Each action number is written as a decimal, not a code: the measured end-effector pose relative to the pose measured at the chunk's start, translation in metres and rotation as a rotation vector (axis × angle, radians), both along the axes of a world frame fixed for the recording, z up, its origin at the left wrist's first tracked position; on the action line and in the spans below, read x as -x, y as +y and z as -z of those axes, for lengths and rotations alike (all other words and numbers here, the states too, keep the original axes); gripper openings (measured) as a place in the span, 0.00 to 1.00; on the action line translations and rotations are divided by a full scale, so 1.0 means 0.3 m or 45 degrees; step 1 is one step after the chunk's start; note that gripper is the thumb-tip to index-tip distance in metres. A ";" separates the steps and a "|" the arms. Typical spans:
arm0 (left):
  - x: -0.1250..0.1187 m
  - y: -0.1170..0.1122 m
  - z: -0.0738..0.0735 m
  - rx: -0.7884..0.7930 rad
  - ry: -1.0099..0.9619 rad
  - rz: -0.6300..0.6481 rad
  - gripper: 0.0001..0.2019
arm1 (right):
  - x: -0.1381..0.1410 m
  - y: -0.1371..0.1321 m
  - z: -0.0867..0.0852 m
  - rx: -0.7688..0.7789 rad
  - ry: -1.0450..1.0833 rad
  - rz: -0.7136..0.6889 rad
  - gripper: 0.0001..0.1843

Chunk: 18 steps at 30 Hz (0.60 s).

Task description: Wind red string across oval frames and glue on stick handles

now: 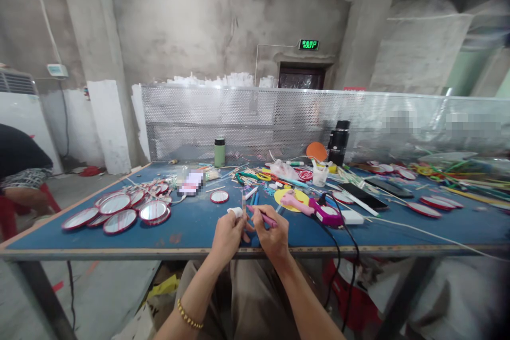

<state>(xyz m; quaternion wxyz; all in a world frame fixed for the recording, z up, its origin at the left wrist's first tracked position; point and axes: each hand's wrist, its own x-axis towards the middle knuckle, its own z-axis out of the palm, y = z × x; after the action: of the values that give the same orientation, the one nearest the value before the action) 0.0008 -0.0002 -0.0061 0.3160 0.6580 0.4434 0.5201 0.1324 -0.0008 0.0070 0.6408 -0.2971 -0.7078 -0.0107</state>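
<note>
At the table's front edge, my left hand (230, 232) is closed around a thin pale stick (244, 203) that points away from me. Something white (235, 212) sits at the thumb and forefinger of that hand; I cannot tell whether it is a wrap or a separate piece. My right hand (274, 234) grips a purple marker pen (266, 217) in a writing hold, its tip close to the stick. A small round red-rimmed mirror (219, 197) lies just beyond my left hand. Blue and green pens (255, 197) rest beyond the fingertips.
Several red-rimmed round mirrors (119, 221) pile up at left. A phone (192, 184) and green bottle (219, 152) stand behind. At right are a pink-purple glue gun (327, 214) by a yellow disc (294, 193), a black thermos (338, 143), and cables. A perforated metal screen (207, 117) borders the back.
</note>
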 end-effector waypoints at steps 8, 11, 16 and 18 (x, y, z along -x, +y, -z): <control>-0.004 0.002 0.002 -0.022 -0.015 -0.008 0.13 | 0.004 -0.002 -0.001 0.012 -0.005 -0.028 0.09; -0.005 0.005 0.005 -0.021 -0.023 -0.006 0.13 | 0.006 -0.001 -0.006 -0.001 -0.006 -0.034 0.09; -0.003 0.001 0.002 -0.009 -0.017 0.002 0.13 | 0.004 -0.005 -0.005 0.016 0.004 -0.017 0.09; -0.002 -0.001 0.000 -0.009 -0.010 0.003 0.14 | 0.002 -0.007 -0.002 0.022 0.009 -0.008 0.09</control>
<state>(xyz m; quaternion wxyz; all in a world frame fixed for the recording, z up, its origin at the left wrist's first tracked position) 0.0013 -0.0005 -0.0061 0.3160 0.6575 0.4395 0.5241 0.1319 -0.0030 0.0076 0.6407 -0.3006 -0.7065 -0.0015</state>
